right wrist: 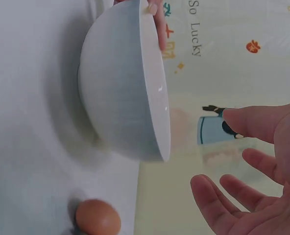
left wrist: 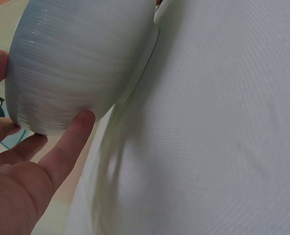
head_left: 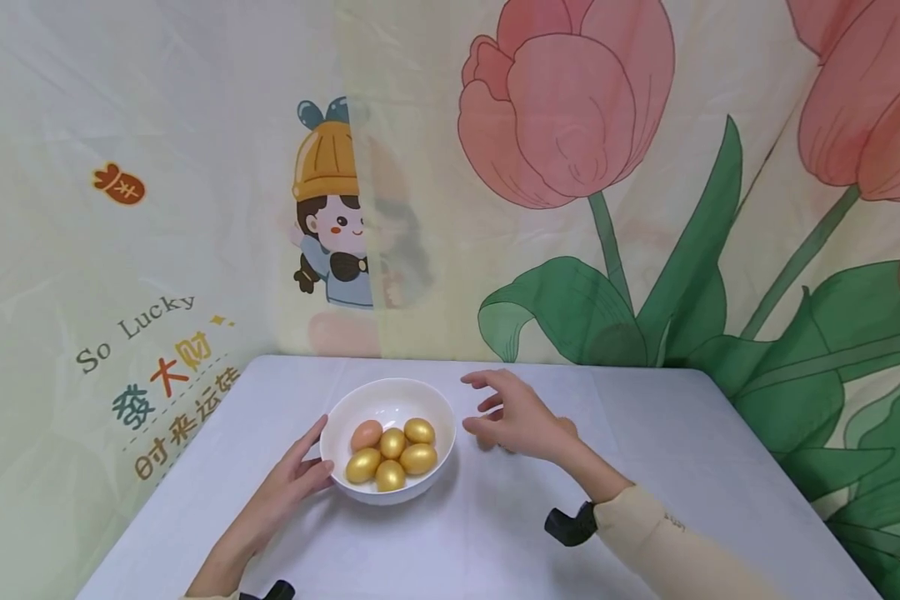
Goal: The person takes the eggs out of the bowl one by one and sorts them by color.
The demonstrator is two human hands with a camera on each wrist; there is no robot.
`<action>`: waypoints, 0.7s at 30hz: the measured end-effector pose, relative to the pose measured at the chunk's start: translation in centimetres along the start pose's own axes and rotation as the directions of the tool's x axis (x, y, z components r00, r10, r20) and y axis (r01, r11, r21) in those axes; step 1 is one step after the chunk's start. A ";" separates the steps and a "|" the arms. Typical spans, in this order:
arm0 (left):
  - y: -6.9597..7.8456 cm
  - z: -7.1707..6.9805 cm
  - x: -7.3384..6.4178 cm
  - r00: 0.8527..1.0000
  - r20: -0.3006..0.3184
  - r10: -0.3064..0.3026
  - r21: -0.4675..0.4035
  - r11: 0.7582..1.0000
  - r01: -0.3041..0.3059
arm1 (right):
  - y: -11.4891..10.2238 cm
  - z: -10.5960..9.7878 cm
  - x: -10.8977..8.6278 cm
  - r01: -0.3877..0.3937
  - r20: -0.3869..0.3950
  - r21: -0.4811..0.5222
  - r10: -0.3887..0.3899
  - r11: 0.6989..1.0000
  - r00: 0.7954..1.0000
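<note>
A white bowl (head_left: pixel 382 402) stands on the table, with several shiny gold eggs (head_left: pixel 418 459) and one brown egg (head_left: pixel 367 434) inside. My left hand (head_left: pixel 288 483) rests against the bowl's left side, fingertips near the rim and thumb (left wrist: pixel 71 142) on the outer wall. To the right of the bowl, my right hand (head_left: pixel 521 418) hovers with fingers apart and nothing between them. Beneath and behind it, brown eggs (head_left: pixel 567 426) lie on the table, partly hidden by the hand. One of these, a brown egg (right wrist: pixel 98 217), shows in the right wrist view.
A white cloth (head_left: pixel 435 554) covers the table. Printed hangings with tulips (head_left: pixel 577 108) and a cartoon figure (head_left: pixel 341 225) rise behind and beside it. A black wrist camera mount (head_left: pixel 572 525) sits at the right sleeve.
</note>
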State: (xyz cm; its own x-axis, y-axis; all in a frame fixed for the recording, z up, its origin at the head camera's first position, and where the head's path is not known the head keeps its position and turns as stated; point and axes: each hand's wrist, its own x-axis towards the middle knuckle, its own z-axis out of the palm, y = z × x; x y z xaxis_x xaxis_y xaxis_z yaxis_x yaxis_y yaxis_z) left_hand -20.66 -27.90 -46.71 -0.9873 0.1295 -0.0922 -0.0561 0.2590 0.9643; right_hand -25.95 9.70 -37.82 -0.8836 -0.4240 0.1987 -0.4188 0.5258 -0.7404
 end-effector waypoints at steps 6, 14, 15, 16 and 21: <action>-0.2 -0.1 0.1 1.000 0.003 0.004 -0.006 1.000 -0.004 | -1.4 1.8 1.1 0.037 0.036 0.051 -0.039 0.998 0.999; -0.2 -0.1 0.1 1.000 -0.001 0.004 0.006 1.000 -0.004 | -2.3 4.9 2.8 0.035 0.100 0.099 -0.045 0.994 0.994; -0.2 -0.1 0.1 1.000 -0.003 0.002 0.006 1.000 -0.002 | -2.3 5.3 3.0 0.030 0.110 0.113 -0.042 0.993 0.993; -0.3 -0.1 0.1 1.000 -0.004 -0.001 0.007 1.000 0.001 | -2.3 5.8 3.2 0.022 0.119 0.123 -0.037 0.992 0.992; -0.3 -0.1 0.1 1.000 -0.003 -0.005 0.002 1.000 0.005 | -2.3 7.5 4.2 -0.004 0.148 0.168 -0.021 0.986 0.989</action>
State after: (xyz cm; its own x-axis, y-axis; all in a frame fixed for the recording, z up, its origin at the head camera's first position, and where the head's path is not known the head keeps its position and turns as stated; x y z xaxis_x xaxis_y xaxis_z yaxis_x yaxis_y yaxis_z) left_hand -20.77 -28.01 -46.98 -0.9874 0.1254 -0.0962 -0.0607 0.2612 0.9634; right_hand -27.12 1.19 -40.17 -0.8338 -0.5396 0.1167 -0.3739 0.3964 -0.8385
